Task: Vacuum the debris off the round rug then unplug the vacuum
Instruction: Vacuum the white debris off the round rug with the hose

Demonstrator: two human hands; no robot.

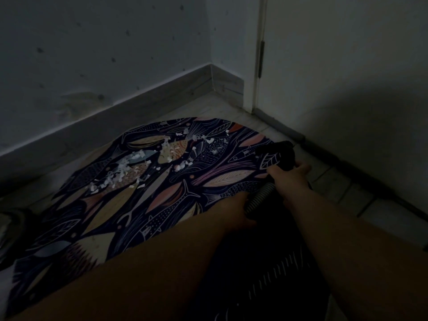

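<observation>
A round dark rug point(143, 200) with a fish and leaf pattern lies on the floor in dim light. White debris point(129, 169) is scattered across its far half. My right hand point(290, 176) grips the black vacuum nozzle point(283, 154), which sits at the rug's right edge. My left hand point(234, 210) holds the ribbed grey vacuum hose point(260, 196) just behind the nozzle. Both forearms stretch in from the bottom of the view. The plug and the vacuum body are hidden.
A wall with a baseboard point(115, 117) runs behind the rug. A white door point(347, 66) and its frame stand at the right, with a tiled floor point(361, 193) in front. A dark object point(14, 218) lies at the left edge.
</observation>
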